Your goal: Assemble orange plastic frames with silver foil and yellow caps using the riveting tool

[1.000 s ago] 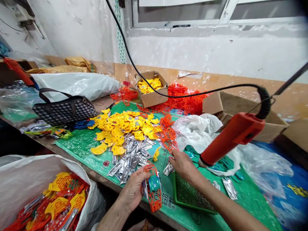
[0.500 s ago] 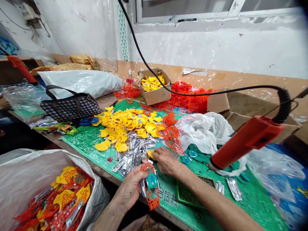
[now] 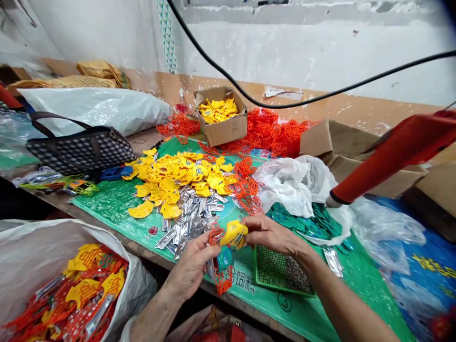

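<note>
My left hand [image 3: 194, 266] is closed around a red-orange lattice plastic frame [image 3: 224, 282] that carries a teal-green piece [image 3: 225, 258] and silvery parts. Pinched in my right hand [image 3: 272, 233] is a yellow plastic piece [image 3: 234, 233] with dark marks, right at the top of the frame; whether the two touch I cannot tell. Beyond my hands lie a heap of silvery strips [image 3: 194, 216] and a larger heap of yellow plastic pieces [image 3: 178, 173]. Under my right forearm stands a green basket [image 3: 257, 273] of small dark metal bits, likely screws.
A red power screwdriver [image 3: 388, 156] hangs from a black cable at right. At left a white sack [image 3: 138, 251] holds assembled pieces. Further back are a cardboard box [image 3: 228, 129] of yellow pieces, red lattice frames [image 3: 274, 135], a white plastic bag [image 3: 292, 183] and a checkered bag [image 3: 80, 152].
My right hand has lifted the yellow piece from beside the silvery heap and brought it to the frame in my left hand. The view has shifted, and the screwdriver appears higher and further right.
</note>
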A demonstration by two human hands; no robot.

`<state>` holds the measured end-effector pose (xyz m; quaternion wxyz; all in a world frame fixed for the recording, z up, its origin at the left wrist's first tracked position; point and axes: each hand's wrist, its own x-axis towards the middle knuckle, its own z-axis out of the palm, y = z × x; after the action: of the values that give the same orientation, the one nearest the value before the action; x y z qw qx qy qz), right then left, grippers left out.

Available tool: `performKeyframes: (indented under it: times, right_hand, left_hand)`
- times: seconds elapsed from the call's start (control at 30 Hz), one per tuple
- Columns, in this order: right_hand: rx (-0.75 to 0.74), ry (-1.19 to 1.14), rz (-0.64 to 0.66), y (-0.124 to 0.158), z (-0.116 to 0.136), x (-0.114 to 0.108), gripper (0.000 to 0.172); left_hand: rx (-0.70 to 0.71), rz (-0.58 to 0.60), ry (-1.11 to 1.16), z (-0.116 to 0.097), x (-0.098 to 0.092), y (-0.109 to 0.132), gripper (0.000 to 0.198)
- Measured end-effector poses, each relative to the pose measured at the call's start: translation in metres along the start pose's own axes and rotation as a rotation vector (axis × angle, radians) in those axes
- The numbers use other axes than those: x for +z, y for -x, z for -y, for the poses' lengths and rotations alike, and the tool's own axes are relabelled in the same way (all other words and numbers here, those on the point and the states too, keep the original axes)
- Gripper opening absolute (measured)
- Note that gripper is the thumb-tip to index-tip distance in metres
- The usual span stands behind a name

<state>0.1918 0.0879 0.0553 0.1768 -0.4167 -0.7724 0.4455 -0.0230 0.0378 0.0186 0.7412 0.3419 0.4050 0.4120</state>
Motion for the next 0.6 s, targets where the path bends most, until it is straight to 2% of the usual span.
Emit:
performKeyframes:
  times: [0.07, 0.17, 0.23, 0.3, 0.37, 0.43, 0.53, 0.6]
  right_hand:
    - [0.002, 0.002, -0.02, 0.008, 0.002, 0.008, 0.015]
    - [0.025, -0.007, -0.2, 0.015, 0.002, 0.027, 0.02]
    - [0.072, -0.131, -0.346, 0.019, 0.004, 0.043, 0.035]
    - [0.138, -0.349, -0.407, 0.024, 0.007, 0.059, 0.054]
    - [0.196, -0.556, -0.418, 0.028, 0.013, 0.074, 0.073]
    - [0.235, -0.711, -0.493, 0.03, 0.018, 0.086, 0.081]
    - [0.247, -0.866, -0.651, 0.03, 0.018, 0.097, 0.073]
    - [0.233, -0.949, -0.707, 0.033, 0.013, 0.102, 0.067]
  left_hand:
    - [0.053, 0.068, -0.172, 0.0, 0.009, -0.001, 0.044]
    - [0.197, 0.062, -0.48, 0.0, 0.023, -0.001, 0.03]
    - [0.299, -0.013, -0.686, -0.001, 0.028, 0.001, 0.023]
    - [0.402, -0.075, -0.883, -0.002, 0.029, 0.004, 0.022]
    - [0.514, -0.085, -1.037, -0.002, 0.029, 0.007, 0.02]
    - [0.618, -0.058, -1.142, 0.001, 0.028, 0.01, 0.02]
    - [0.726, 0.01, -1.244, 0.008, 0.029, 0.014, 0.025]
    - [0.76, 0.063, -1.295, 0.014, 0.03, 0.016, 0.031]
